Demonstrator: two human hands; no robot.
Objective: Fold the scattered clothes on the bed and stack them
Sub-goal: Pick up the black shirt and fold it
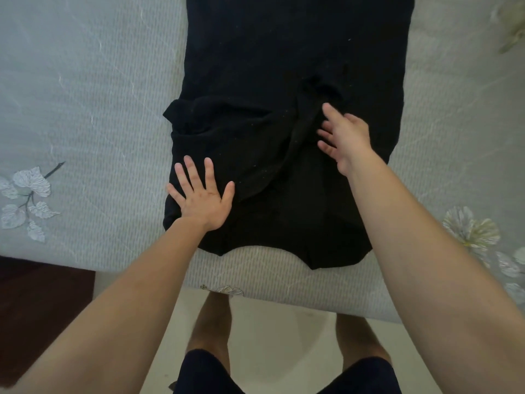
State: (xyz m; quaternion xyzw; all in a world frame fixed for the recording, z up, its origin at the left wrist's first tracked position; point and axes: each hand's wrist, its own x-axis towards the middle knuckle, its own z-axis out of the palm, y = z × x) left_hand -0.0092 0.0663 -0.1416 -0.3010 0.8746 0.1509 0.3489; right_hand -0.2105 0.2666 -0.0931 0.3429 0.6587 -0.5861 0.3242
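Black garment [284,66] lies lengthwise on the bed [85,95], whose pale grey cover bears leaf and flower prints; cream floor [270,322] shows near; left grip [200,199] presses flat, fingers spread, on its near left part; right grip [345,140], fingers straight, touches a fold right of centre.

You have one black garment [284,66] laid on one bed [85,95]. Two hands are in view, your left hand [203,199] and your right hand [345,137]. Printed on it are one leaf sprig [27,200], one flower print [470,230], and perhaps a third motif [511,24], too blurred to tell.
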